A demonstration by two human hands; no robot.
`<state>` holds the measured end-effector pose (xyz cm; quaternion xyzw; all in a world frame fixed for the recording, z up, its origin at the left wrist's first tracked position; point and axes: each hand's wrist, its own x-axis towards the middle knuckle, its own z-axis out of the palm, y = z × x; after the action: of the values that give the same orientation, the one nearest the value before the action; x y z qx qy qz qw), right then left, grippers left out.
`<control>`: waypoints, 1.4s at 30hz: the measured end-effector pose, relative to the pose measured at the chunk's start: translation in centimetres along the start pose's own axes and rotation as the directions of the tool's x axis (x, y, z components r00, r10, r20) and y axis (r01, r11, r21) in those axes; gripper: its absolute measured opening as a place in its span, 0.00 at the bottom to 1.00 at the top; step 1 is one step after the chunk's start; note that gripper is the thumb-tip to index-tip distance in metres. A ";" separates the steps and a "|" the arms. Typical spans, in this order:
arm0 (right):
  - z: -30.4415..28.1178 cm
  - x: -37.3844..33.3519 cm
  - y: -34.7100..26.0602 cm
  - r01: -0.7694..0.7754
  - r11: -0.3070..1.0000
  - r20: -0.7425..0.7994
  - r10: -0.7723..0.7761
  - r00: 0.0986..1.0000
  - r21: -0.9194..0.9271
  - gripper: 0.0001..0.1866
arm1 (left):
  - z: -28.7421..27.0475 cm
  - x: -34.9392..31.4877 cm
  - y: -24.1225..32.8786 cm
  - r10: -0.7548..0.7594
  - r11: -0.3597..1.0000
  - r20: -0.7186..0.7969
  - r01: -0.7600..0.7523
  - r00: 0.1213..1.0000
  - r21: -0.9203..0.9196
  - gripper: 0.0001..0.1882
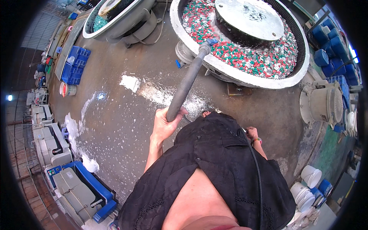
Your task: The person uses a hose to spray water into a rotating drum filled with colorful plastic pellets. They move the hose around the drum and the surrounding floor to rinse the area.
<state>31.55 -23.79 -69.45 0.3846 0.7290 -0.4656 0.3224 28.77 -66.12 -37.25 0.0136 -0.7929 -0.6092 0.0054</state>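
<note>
My left hand (166,123) is closed round the near end of a thick grey hose (188,84). The hose slants up and away to a grey fitting with a blue piece (211,41) at its far end, over the near rim of a large round tub (245,79). Red, green and silvery-white small pieces (241,55) fill the tub's ring-shaped trough. My right hand (252,133) hangs low beside my dark shirt, its fingers curled; what they hold, if anything, I cannot make out.
A second round tub (115,34) stands at the far left. Blue crates (76,65) and grey machines (73,188) line the left side. On the right are a drum-shaped fan (324,103), blue barrels (337,50) and white buckets (311,175). The floor (115,126) is wet, with foam patches.
</note>
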 end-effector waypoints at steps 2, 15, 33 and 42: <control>0.0 0.2 0.4 -0.009 1.000 -0.004 0.009 1.000 0.008 0.10 | -0.1 -0.1 0.3 -0.018 1.000 0.005 0.017 1.000 0.012 0.09; 0.2 1.3 0.1 0.014 1.000 0.060 -0.015 0.998 0.021 0.10 | -0.1 -0.5 0.1 -0.071 0.997 0.020 0.071 0.997 0.040 0.09; -1.1 1.5 0.9 -0.098 0.994 0.037 0.096 0.995 0.045 0.09 | 0.8 0.8 -0.6 0.023 0.999 0.060 -0.025 0.998 0.037 0.08; -1.2 3.0 1.0 -0.062 0.998 0.047 0.061 0.997 0.017 0.09 | 0.7 1.3 -0.3 0.007 1.000 0.063 -0.009 0.998 0.029 0.07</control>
<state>30.81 -21.56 -71.95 0.3986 0.7048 -0.4710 0.3499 27.45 -65.56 -37.73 -0.0085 -0.8016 -0.5975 -0.0174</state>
